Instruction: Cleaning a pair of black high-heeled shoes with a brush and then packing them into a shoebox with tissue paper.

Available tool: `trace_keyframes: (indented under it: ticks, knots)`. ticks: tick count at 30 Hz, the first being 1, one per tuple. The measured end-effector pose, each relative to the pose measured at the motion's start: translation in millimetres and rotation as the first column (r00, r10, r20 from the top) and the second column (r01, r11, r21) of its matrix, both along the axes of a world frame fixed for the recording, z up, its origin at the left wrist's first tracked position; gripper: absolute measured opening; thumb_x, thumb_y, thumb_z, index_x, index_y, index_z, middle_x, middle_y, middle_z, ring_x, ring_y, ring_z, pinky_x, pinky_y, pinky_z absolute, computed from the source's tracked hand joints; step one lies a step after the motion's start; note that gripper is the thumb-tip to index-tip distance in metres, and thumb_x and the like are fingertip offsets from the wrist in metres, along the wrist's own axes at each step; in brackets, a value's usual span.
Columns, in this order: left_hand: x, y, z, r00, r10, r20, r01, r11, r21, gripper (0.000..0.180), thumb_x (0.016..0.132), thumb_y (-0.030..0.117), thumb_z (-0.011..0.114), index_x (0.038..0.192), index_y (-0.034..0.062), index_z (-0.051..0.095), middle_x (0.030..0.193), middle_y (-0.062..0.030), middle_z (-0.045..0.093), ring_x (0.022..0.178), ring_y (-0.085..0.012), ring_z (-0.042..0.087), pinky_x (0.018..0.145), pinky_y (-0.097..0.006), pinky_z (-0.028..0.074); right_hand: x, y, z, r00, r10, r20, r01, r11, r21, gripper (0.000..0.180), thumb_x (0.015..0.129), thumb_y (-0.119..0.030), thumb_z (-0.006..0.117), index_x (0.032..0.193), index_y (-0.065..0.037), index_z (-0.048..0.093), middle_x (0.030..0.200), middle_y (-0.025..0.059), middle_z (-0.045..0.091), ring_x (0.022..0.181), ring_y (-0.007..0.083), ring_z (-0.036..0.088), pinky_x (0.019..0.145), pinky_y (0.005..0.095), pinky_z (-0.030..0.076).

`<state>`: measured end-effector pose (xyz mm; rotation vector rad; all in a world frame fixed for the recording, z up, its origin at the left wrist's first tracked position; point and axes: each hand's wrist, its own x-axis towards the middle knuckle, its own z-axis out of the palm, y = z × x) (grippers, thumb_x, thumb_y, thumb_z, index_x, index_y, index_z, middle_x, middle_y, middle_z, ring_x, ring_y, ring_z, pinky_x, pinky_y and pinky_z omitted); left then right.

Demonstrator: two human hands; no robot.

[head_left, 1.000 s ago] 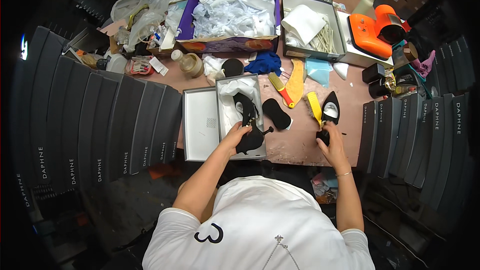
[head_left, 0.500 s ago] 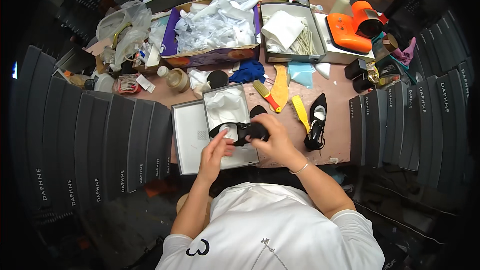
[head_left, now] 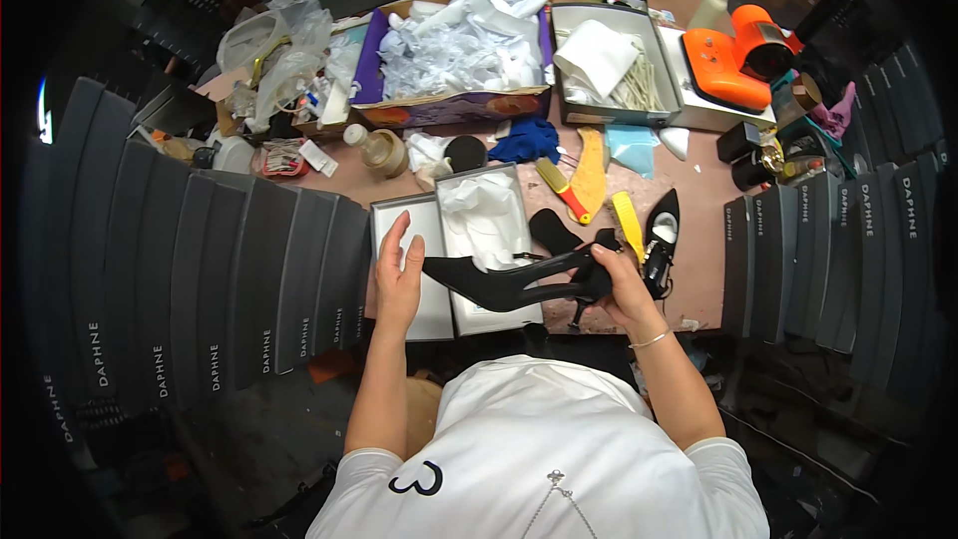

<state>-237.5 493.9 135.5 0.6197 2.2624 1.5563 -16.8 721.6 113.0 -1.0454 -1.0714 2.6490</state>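
Observation:
My right hand (head_left: 629, 289) grips a black high-heeled shoe (head_left: 484, 284) at its heel end. The shoe lies sideways in the air, its pointed toe facing left and its thin heel low beside my right hand. By the toe, my left hand (head_left: 398, 274) is open, fingers stretched upward and thumb apart; whether it touches the toe I cannot tell. Beneath the shoe is an open shoe box (head_left: 522, 202) lined with white tissue paper (head_left: 484, 208), next to its pale lid (head_left: 421, 317). A second black shoe (head_left: 661, 240) with white stuffing lies right of my right hand.
A yellow brush (head_left: 628, 224), a red-handled brush (head_left: 564, 190) and an orange cloth (head_left: 591, 175) lie beyond the shoe. Farther back stand a purple carton (head_left: 369, 65) of crumpled paper and an orange device (head_left: 723, 65). Dark shoe boxes (head_left: 230, 269) line both sides.
The shoe has turned so its side now shows, with its toe to the left. My left hand has opened and drawn left; my right hand has shifted right. The whole view has shifted slightly.

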Motion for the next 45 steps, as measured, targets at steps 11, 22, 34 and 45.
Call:
trace_keyframes:
  ticks: [11,22,34,45]
  knots:
    - [33.6,-6.3,-3.2,0.807,-0.129,0.576,-0.161,0.890,0.425,0.036,0.099,0.035,0.050,0.112,0.0032,0.058,0.099,-0.0069,0.066,0.089,-0.0133,0.063,0.078,-0.030,0.052,1.3,-21.7,-8.9,0.991,-0.001,0.133,0.039,0.958,-0.285,0.046,0.089,-0.053,0.050,0.097,-0.009,0.061,0.080,0.0103,0.067,0.056,0.0253,0.064,0.041,0.0320,0.049]
    - [37.7,-6.5,-0.8,0.872,-0.018,0.488,-0.156,0.937,0.313,0.038,0.095,0.039,0.057,0.093,0.0013,0.062,0.079,-0.0006,0.064,0.070,-0.0071,0.062,0.061,-0.023,0.054,18.6,-37.6,-38.5,0.975,0.145,0.169,-0.028,0.833,-0.552,0.050,0.088,-0.057,0.048,0.096,-0.011,0.065,0.080,0.0096,0.067,0.054,0.0192,0.059,0.046,0.0280,0.047]
    - [83.4,9.5,-30.7,0.393,-0.254,0.884,-0.322,0.862,0.391,0.044,0.091,0.029,0.056,0.124,0.0004,0.049,0.110,-0.0119,0.061,0.088,-0.0200,0.062,0.081,-0.036,0.054,7.5,-79.3,47.8,0.827,0.561,-0.041,-0.190,0.347,0.918,0.052,0.076,-0.015,0.075,0.121,0.000,0.055,0.117,0.0172,0.057,0.098,0.0248,0.060,0.085,0.0328,0.049]
    - [76.7,13.4,-15.2,0.174,-0.524,0.834,-0.240,0.799,0.552,0.042,0.085,0.023,0.056,0.116,-0.0049,0.051,0.092,-0.0136,0.065,0.073,-0.0180,0.067,0.065,-0.030,0.059,0.8,-77.7,-28.6,0.720,0.693,0.037,-0.541,0.528,0.654,0.036,0.087,-0.008,0.065,0.121,-0.003,0.053,0.108,0.0099,0.057,0.088,0.0154,0.058,0.072,0.0270,0.051]
